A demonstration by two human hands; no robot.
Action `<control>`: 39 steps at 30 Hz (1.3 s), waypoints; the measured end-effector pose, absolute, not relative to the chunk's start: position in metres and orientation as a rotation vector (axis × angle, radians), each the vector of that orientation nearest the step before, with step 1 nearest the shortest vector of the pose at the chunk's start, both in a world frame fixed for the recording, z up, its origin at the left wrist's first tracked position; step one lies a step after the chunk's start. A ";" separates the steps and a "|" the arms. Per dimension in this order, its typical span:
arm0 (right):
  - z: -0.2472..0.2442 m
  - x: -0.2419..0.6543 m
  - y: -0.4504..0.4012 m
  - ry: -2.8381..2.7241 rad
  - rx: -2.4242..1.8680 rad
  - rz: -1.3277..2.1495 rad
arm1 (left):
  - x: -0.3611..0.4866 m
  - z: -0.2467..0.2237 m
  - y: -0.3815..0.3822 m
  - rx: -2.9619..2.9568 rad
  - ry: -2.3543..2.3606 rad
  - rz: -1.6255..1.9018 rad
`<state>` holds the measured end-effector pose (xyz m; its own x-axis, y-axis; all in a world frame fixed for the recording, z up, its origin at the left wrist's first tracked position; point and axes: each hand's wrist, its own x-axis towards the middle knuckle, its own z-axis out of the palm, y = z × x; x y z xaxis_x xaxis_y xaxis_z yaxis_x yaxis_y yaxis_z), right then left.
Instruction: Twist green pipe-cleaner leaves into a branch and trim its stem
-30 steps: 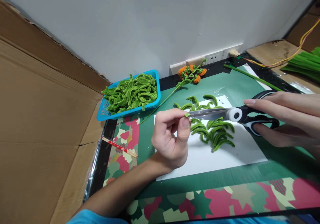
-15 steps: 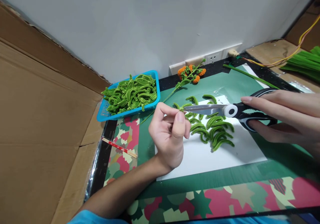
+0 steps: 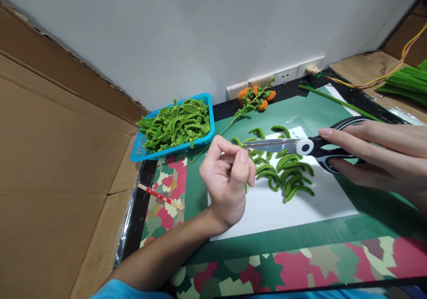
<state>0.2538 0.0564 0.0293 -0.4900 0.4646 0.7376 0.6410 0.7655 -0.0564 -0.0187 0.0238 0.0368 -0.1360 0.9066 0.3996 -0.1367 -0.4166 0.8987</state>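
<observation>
My left hand (image 3: 228,179) is raised over the white paper, thumb and forefinger pinching a small green chenille stem (image 3: 236,142); the fingers hide most of that piece. My right hand (image 3: 383,156) has its fingers in the handles of black-and-grey scissors (image 3: 305,146). The blades look nearly closed and point left, their tips at the pinched fingertips. Below them, several curved green chenille pieces (image 3: 295,185) lie in rows on the white paper (image 3: 267,219).
A blue basket (image 3: 171,152) heaped with green chenille pieces stands at the back left. Behind the paper lies an orange chenille flower stem (image 3: 248,107). Paper-sleeved chopsticks (image 3: 160,195) rest at left. Power sockets (image 3: 285,75) line the wall; green stems (image 3: 407,83) lie far right.
The scissors have shifted slightly left against my left fingertips, and their blades seem a little more closed. My left hand keeps its pinch. The whole view has moved very little.
</observation>
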 end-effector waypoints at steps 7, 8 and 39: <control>0.029 0.253 0.056 -2.273 -0.716 -0.267 | -0.020 0.036 0.025 1.352 0.972 1.663; 0.027 0.253 0.056 -2.256 -0.720 -0.251 | -0.020 0.035 0.026 1.355 0.987 1.665; 0.039 0.257 0.067 -2.164 -0.636 0.638 | -0.045 0.047 0.046 1.993 1.005 1.703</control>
